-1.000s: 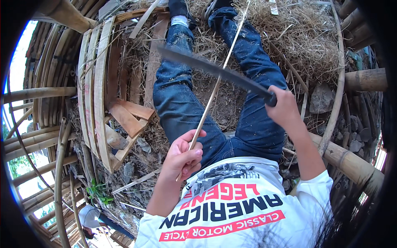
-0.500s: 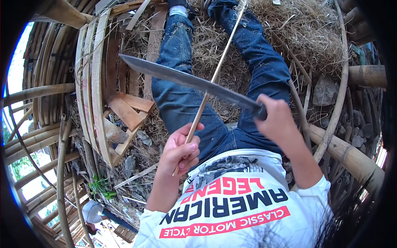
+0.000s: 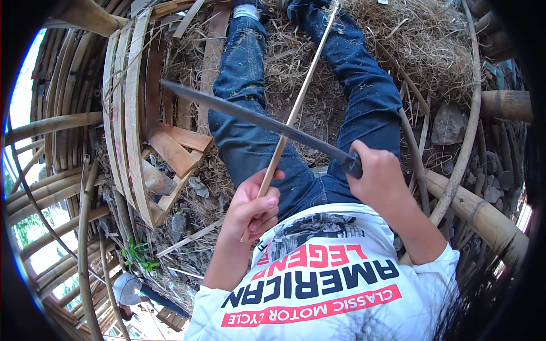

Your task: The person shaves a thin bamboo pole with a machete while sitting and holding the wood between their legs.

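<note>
My left hand (image 3: 251, 209) is closed around the near end of a long, thin bamboo strip (image 3: 304, 85), with the thumb laid along it. The strip runs up and away between my legs, and its far end lies by the straw. In my right hand (image 3: 380, 175) is the dark handle of a machete (image 3: 227, 107), gripped in a fist. Its long grey blade slants across the strip, with the tip out to the left over my leg. Blade and strip meet a little beyond my left hand. The blade appears tilted, showing a narrow face.
A wooden slatted frame (image 3: 135, 108) stands at the left with short board pieces (image 3: 172, 156) beside it. Dry straw (image 3: 424, 48) covers the ground ahead. Thick bamboo poles (image 3: 483, 210) and a grey rock (image 3: 448, 124) are on the right. Another person (image 3: 126, 290) is at lower left.
The machete has slid slightly toward me along the bamboo strip, and its blade shows narrower. My right hand has come a little nearer my body. My left hand has hardly moved.
</note>
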A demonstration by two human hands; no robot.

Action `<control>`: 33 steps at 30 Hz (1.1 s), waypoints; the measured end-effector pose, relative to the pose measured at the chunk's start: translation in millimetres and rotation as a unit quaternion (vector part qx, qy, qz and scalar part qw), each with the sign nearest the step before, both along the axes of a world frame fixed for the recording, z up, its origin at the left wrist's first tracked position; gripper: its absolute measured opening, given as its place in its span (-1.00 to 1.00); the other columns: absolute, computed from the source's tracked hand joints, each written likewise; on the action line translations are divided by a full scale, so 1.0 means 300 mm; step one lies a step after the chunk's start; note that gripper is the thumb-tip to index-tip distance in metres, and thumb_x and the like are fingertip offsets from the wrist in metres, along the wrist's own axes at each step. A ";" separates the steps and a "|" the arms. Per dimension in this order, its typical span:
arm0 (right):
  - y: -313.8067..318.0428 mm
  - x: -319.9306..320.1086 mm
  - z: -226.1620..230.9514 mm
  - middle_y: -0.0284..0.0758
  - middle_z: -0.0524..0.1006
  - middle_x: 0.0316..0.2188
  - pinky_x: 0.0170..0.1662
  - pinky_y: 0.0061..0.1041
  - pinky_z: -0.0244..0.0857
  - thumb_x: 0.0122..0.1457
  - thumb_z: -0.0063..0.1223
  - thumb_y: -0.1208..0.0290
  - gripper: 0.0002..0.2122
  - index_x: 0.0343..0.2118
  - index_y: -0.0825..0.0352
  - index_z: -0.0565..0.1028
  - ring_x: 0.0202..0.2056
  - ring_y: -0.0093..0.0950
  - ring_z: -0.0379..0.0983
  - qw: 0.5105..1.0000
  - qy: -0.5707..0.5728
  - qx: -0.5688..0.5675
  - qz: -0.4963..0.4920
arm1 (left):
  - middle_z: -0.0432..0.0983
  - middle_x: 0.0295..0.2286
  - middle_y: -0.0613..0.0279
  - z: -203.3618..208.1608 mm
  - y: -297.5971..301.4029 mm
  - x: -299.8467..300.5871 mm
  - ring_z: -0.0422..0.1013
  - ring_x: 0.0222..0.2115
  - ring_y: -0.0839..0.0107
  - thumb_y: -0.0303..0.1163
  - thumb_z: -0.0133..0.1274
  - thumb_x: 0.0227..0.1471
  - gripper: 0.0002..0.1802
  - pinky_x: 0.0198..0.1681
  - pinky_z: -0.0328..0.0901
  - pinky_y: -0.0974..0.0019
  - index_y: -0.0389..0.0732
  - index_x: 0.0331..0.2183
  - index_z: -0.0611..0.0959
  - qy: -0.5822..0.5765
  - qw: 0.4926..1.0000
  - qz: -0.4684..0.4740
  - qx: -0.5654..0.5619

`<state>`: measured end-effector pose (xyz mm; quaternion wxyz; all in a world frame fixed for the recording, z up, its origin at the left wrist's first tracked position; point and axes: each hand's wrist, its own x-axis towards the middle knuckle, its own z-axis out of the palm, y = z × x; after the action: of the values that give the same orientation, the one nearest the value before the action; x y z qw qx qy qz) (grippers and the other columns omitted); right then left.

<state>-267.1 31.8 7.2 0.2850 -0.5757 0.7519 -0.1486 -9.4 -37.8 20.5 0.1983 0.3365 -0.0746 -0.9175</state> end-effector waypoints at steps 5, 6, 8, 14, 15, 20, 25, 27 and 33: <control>-0.103 -0.127 -0.024 -0.05 0.54 -0.53 -0.29 -0.13 0.40 -0.04 0.14 0.49 -0.87 -0.38 0.30 0.49 -0.39 -0.03 0.52 0.997 0.072 -0.020 -0.023 | 0.17 -0.69 0.43 0.032 0.003 0.011 0.06 -0.84 0.75 -0.64 0.06 -0.01 -0.42 -0.82 -0.02 0.60 -0.42 0.07 0.28 -0.035 0.999 0.007 -0.030; -0.109 -0.153 -0.041 -0.02 0.55 -0.51 -0.28 -0.12 0.40 -0.04 0.14 0.50 -0.86 -0.38 0.32 0.49 -0.38 -0.02 0.52 0.995 0.079 -0.025 -0.048 | 0.17 -0.69 0.43 0.041 -0.001 0.005 0.06 -0.84 0.75 -0.64 0.06 -0.01 -0.42 -0.82 -0.02 0.60 -0.42 0.07 0.28 -0.033 0.999 0.008 -0.030; -0.109 -0.200 -0.109 -0.03 0.52 -0.56 -0.31 -0.13 0.37 -0.07 0.14 0.53 -0.85 -0.39 0.35 0.47 -0.40 -0.02 0.51 0.991 0.088 -0.069 -0.080 | 0.17 -0.71 0.46 0.047 -0.002 -0.014 0.05 -0.84 0.76 -0.67 0.08 -0.04 -0.42 -0.83 -0.03 0.61 -0.42 0.05 0.30 -0.083 0.991 -0.048 -0.092; -0.030 -0.046 0.005 -0.02 0.53 -0.56 -0.28 -0.12 0.41 -0.09 0.21 0.48 -0.75 -0.30 0.33 0.45 -0.40 -0.05 0.53 0.997 0.055 0.021 -0.054 | 0.17 -0.74 0.52 0.042 -0.016 -0.030 0.05 -0.85 0.77 -0.66 0.14 -0.04 -0.46 -0.82 -0.02 0.60 -0.40 0.00 0.35 -0.108 0.987 -0.065 -0.103; -0.008 -0.019 0.014 -0.08 0.53 -0.59 -0.32 -0.14 0.41 -0.10 0.22 0.47 -0.75 -0.32 0.30 0.44 -0.44 -0.08 0.54 0.999 0.041 0.000 -0.014 | 0.17 -0.74 0.52 0.047 -0.020 -0.030 0.05 -0.85 0.77 -0.66 0.14 -0.04 -0.46 -0.82 -0.02 0.60 -0.40 0.00 0.35 -0.106 0.987 -0.070 -0.102; -0.060 -0.075 -0.001 -0.09 0.53 -0.59 -0.35 -0.13 0.38 -0.07 0.17 0.47 -0.84 -0.38 0.26 0.46 -0.45 -0.07 0.53 0.998 0.045 -0.032 0.001 | 0.16 -0.73 0.47 0.099 0.000 -0.013 0.03 -0.86 0.74 -0.66 0.16 -0.10 -0.37 -0.83 -0.04 0.60 -0.46 0.03 0.31 -0.162 0.973 -0.075 -0.148; -0.118 -0.202 -0.102 -0.03 0.51 -0.57 -0.34 -0.14 0.34 -0.08 0.17 0.54 -0.81 -0.37 0.39 0.44 -0.39 0.00 0.49 0.986 0.090 -0.086 -0.113 | 0.17 -0.73 0.51 0.113 -0.018 -0.038 0.06 -0.82 0.76 -0.64 0.21 -0.13 -0.38 -0.78 -0.05 0.61 -0.45 0.01 0.35 -0.206 0.951 -0.113 -0.203; -0.092 -0.170 -0.090 -0.01 0.51 -0.56 -0.34 -0.13 0.34 -0.08 0.18 0.55 -0.79 -0.35 0.40 0.44 -0.40 0.03 0.48 0.986 0.110 -0.049 -0.112 | 0.20 -0.72 0.53 0.088 -0.019 -0.051 0.08 -0.81 0.78 -0.62 0.25 -0.15 -0.36 -0.75 -0.05 0.62 -0.44 0.00 0.36 -0.249 0.922 -0.161 -0.249; 0.027 0.012 0.035 -0.15 0.53 -0.56 -0.37 -0.19 0.39 -0.14 0.24 0.51 -0.73 -0.35 0.31 0.41 -0.46 -0.14 0.53 0.999 -0.005 -0.035 0.017 | 0.21 -0.72 0.54 0.116 -0.008 -0.061 0.09 -0.81 0.78 -0.59 0.29 -0.18 -0.33 -0.74 -0.05 0.61 -0.43 0.00 0.37 -0.261 0.925 -0.152 -0.230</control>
<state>-263.5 40.0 17.6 0.2715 -0.5972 0.7347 -0.1727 -27.6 -40.3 55.3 0.1015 0.4940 -0.3833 -0.7738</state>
